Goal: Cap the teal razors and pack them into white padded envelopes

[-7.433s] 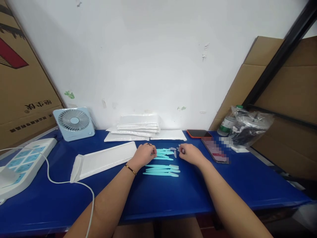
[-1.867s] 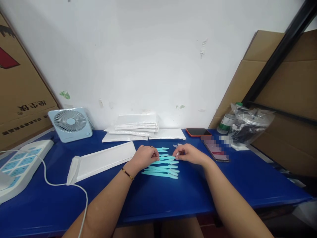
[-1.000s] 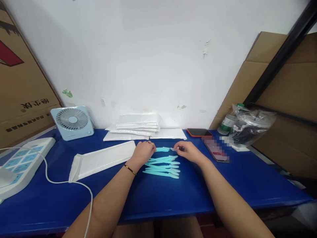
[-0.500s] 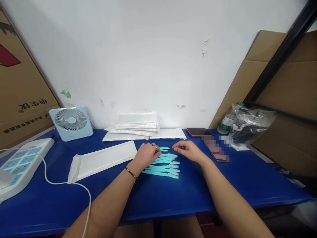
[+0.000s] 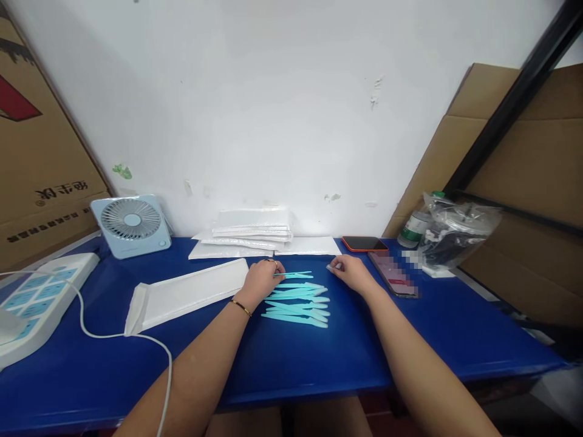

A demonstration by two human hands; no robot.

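My left hand (image 5: 264, 278) is closed in a pinch on the handle end of a thin turquoise eyebrow razor (image 5: 292, 274), just above the blue table. Right of the razor's tip, my right hand (image 5: 350, 272) pinches a small clear piece, which looks like a blade cover (image 5: 330, 267). Between my forearms lie several turquoise eyebrow razors (image 5: 296, 308) in a loose row, handles to the left and pale covered heads to the right. One more turquoise razor partly overlaps the held one.
Left of my hand lies a white padded envelope (image 5: 191, 292). More envelopes (image 5: 250, 232) are stacked against the wall. A blue fan (image 5: 132, 227), a power strip (image 5: 45, 297) and its white cable are on the left. Two phones (image 5: 365, 244), a bottle and a bagged item (image 5: 455, 233) stand right.
My left hand has shifted slightly left, and the razor in its fingers shows more. My right hand has moved a little right, with a small clear piece now showing between its fingertips.
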